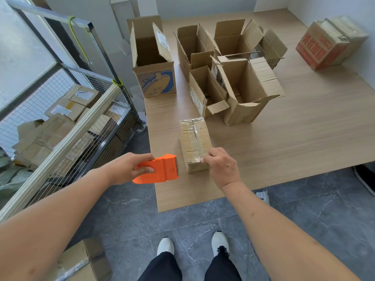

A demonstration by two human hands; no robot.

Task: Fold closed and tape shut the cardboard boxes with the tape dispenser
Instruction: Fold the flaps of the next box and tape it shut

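Left hand (129, 168) grips tape dispenser (160, 169), roll hidden.

Person: bare forearms, no sleeves visible; black trousers (172, 268); white shoes (220, 241) with black laces on the right one.

We are looking at a small closed box (194, 144) lying taped along its top seam near the table's front edge. The orange tape dispenser (160, 169) is sitting just left of it. Five open cardboard boxes (239, 86) are standing behind, flaps up.
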